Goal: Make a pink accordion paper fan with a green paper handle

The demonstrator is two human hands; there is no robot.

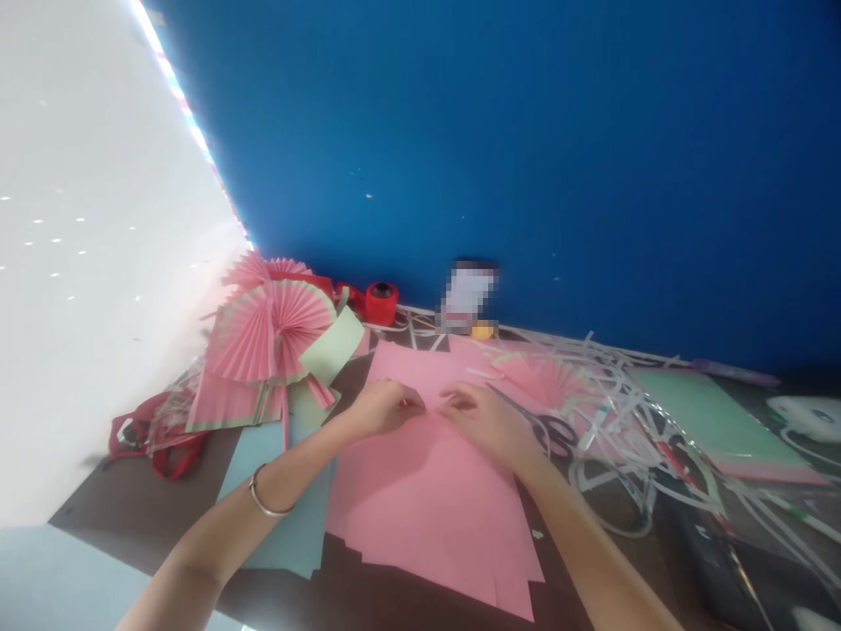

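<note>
Several pink paper sheets (434, 517) lie in a loose stack before me, their edges uneven. Over the upper part of the stack, my left hand (387, 406), with a bangle on the wrist, is closed, its fingertips pinched at the pink paper. Facing it from the right, my right hand (490, 422) is closed too, thumb and fingers together on the paper. A narrow gap separates the fingertips, and a shadow falls below them. Black-handled scissors (557, 436) lie beside my right hand. Pleated pink paper fans (276, 333) with pale green edges stand at the left.
Pale blue sheets (276, 543) lie under my left forearm. Tangled white paper strips (631, 421) spread at the right, near a green sheet pack (716, 416). A red tape dispenser (381, 304) and a pixelated upright object (469, 294) stand by the blue wall (499, 131).
</note>
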